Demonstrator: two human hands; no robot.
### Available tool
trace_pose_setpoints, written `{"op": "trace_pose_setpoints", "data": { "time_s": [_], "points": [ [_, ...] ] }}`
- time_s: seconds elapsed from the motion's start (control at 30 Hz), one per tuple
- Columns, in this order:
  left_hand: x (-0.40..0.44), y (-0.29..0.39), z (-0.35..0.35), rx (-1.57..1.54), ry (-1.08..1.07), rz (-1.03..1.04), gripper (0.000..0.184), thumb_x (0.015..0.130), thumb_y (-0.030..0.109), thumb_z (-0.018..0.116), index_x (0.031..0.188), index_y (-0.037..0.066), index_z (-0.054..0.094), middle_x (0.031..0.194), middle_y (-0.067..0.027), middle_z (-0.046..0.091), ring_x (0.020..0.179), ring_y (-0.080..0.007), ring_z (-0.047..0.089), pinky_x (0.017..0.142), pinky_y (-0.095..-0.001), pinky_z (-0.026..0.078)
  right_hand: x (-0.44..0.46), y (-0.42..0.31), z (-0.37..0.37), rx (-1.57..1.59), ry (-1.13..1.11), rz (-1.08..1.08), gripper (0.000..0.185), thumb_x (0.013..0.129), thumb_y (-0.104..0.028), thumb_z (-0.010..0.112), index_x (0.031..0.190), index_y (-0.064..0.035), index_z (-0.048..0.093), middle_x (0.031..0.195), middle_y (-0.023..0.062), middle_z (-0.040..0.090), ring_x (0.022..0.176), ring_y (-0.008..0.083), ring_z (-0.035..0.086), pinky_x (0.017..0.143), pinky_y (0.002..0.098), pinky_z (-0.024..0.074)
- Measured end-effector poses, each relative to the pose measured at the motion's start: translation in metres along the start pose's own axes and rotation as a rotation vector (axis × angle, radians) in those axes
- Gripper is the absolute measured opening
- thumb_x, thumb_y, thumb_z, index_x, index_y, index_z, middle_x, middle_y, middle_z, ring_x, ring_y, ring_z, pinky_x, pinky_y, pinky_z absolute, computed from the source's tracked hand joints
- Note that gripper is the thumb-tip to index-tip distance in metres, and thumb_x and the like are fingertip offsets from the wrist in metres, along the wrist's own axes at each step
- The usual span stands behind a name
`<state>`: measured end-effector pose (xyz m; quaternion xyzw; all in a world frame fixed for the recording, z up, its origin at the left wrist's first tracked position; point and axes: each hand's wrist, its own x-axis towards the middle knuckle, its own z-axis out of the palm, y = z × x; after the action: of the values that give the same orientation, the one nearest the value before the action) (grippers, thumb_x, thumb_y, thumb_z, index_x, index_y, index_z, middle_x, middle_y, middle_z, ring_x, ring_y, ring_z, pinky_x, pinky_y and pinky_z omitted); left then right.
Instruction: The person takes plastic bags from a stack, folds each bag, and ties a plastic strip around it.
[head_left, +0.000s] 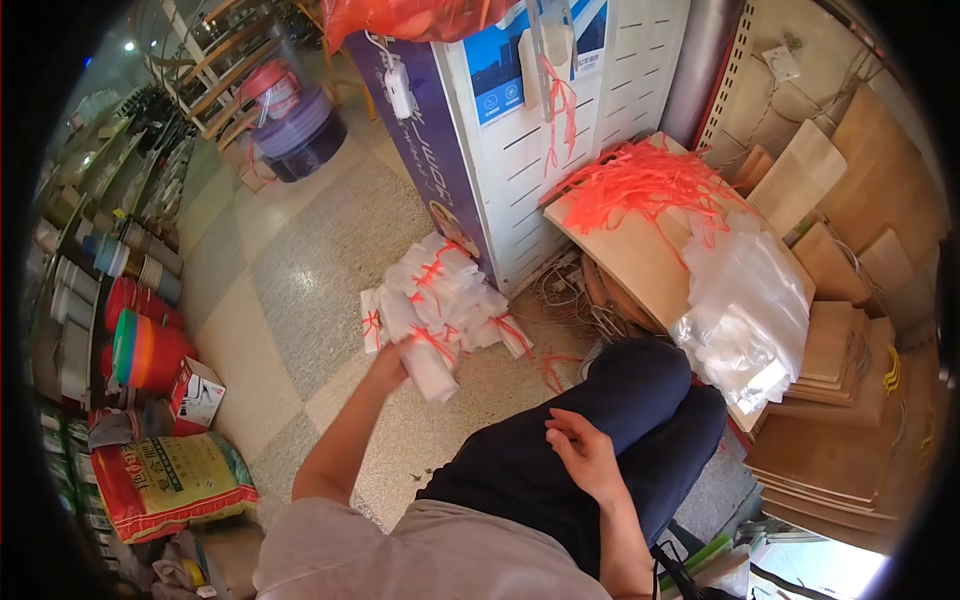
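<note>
My left hand (393,366) reaches down to the floor at the left of my knees. Its fingers are closed round a rolled bundle of clear plastic bags (432,374) tied with red string. The bundle lies against a pile of similar tied rolls (438,285) on the tiles, and part of my hand is hidden behind it. Over my thigh hovers my right hand (583,452), fingers loosely bent and apart, with nothing in it. To the right, loose clear plastic bags (745,300) and a heap of red strings (650,180) lie on a wooden board (592,208).
A white slotted panel (530,200) with a purple side stands ahead. Stacked wooden boards (820,450) are at the right. Along the left are shelves, colourful tubs (150,350) and a yellow-green sack (170,480). Cables (590,300) lie below the board.
</note>
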<state>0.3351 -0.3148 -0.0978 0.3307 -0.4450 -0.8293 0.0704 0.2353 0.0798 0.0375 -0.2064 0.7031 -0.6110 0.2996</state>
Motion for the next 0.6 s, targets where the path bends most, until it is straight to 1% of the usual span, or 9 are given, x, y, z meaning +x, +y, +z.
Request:
{"op": "trace_pose_setpoints", "data": {
  "time_s": [0.07, 0.17, 0.23, 0.3, 0.37, 0.43, 0.47, 0.53, 0.6],
  "points": [
    [0.039, 0.018, -0.044, 0.007, 0.032, -0.012, 0.054, 0.094, 0.036, 0.058, 0.135, 0.005, 0.041, 0.128, -0.0122, 0.056, 0.114, -0.0276, 0.057, 0.099, -0.0460, 0.047, 0.003, 0.003, -0.008, 0.026, -0.014, 0.055, 0.033, 0.092, -0.010, 0.064, 0.122, 0.0020, 0.057, 0.102, 0.0141, 0.069, 0.091, 0.0161, 0.067, 0.074, 0.0277, 0.0547],
    [0.099, 0.008, -0.103, -0.028, 0.421, 0.059, 0.056, 0.092, 0.041, 0.059, 0.135, 0.010, 0.042, 0.123, -0.0093, 0.057, 0.109, -0.0272, 0.056, 0.095, -0.0442, 0.048, 0.012, 0.004, -0.011, 0.106, -0.015, 0.109, 0.031, 0.094, -0.010, 0.060, 0.123, 0.0018, 0.057, 0.104, 0.0112, 0.067, 0.090, 0.0140, 0.065, 0.077, 0.0272, 0.0536],
    [0.109, -0.007, -0.102, 0.324, 0.732, -0.121, 0.055, 0.089, 0.045, 0.061, 0.132, 0.015, 0.046, 0.118, -0.0068, 0.056, 0.105, -0.0260, 0.055, 0.090, -0.0424, 0.047, 0.013, 0.008, -0.019, 0.134, 0.004, 0.115, 0.030, 0.096, -0.010, 0.058, 0.124, 0.0016, 0.056, 0.106, 0.0101, 0.067, 0.090, 0.0137, 0.064, 0.078, 0.0268, 0.0531],
    [0.125, -0.026, -0.082, 0.494, 0.566, -0.211, 0.058, 0.084, 0.047, 0.065, 0.128, 0.014, 0.045, 0.109, -0.0074, 0.055, 0.096, -0.0245, 0.056, 0.078, -0.0410, 0.049, 0.012, 0.004, -0.029, 0.089, 0.024, 0.071, 0.030, 0.096, -0.010, 0.057, 0.124, 0.0017, 0.057, 0.105, 0.0090, 0.067, 0.091, 0.0126, 0.064, 0.078, 0.0261, 0.0528],
    [0.130, -0.049, -0.028, 0.518, 0.336, -0.112, 0.046, 0.086, 0.043, 0.065, 0.117, 0.013, 0.051, 0.103, -0.0058, 0.058, 0.090, -0.0195, 0.058, 0.073, -0.0372, 0.049, 0.010, -0.006, -0.047, 0.076, 0.088, 0.058, 0.029, 0.096, -0.011, 0.059, 0.122, 0.0020, 0.058, 0.103, 0.0086, 0.067, 0.091, 0.0122, 0.064, 0.078, 0.0258, 0.0525],
    [0.120, -0.057, 0.052, 0.605, 0.156, -0.010, 0.029, 0.091, 0.034, 0.063, 0.109, 0.011, 0.059, 0.091, -0.0018, 0.062, 0.083, -0.0136, 0.059, 0.070, -0.0300, 0.049, 0.010, -0.016, -0.066, 0.088, 0.156, 0.006, 0.029, 0.094, -0.012, 0.063, 0.119, 0.0024, 0.060, 0.098, 0.0085, 0.069, 0.089, 0.0123, 0.065, 0.077, 0.0258, 0.0525],
    [0.120, -0.061, 0.086, 0.673, 0.038, 0.064, 0.030, 0.093, 0.030, 0.062, 0.115, 0.009, 0.059, 0.097, -0.0029, 0.064, 0.087, -0.0140, 0.060, 0.074, -0.0289, 0.050, 0.010, -0.021, -0.079, 0.083, 0.214, -0.029, 0.029, 0.094, -0.012, 0.062, 0.119, 0.0023, 0.060, 0.098, 0.0081, 0.069, 0.088, 0.0119, 0.065, 0.076, 0.0258, 0.0525],
    [0.117, -0.062, 0.162, 0.801, -0.197, 0.347, 0.028, 0.095, 0.022, 0.059, 0.118, 0.006, 0.060, 0.104, -0.0043, 0.065, 0.092, -0.0143, 0.061, 0.080, -0.0281, 0.050, 0.007, -0.031, -0.112, 0.072, 0.313, -0.098, 0.028, 0.094, -0.013, 0.062, 0.118, 0.0021, 0.061, 0.097, 0.0073, 0.068, 0.086, 0.0112, 0.064, 0.075, 0.0257, 0.0526],
    [0.086, -0.036, 0.260, 0.818, -0.373, 0.449, 0.026, 0.096, 0.015, 0.058, 0.119, 0.003, 0.060, 0.108, -0.0063, 0.065, 0.100, -0.0146, 0.062, 0.085, -0.0277, 0.049, 0.005, -0.038, -0.148, 0.088, 0.507, -0.057, 0.028, 0.094, -0.014, 0.062, 0.118, 0.0007, 0.062, 0.095, 0.0071, 0.068, 0.082, 0.0098, 0.063, 0.071, 0.0247, 0.0522]
  ]
}}
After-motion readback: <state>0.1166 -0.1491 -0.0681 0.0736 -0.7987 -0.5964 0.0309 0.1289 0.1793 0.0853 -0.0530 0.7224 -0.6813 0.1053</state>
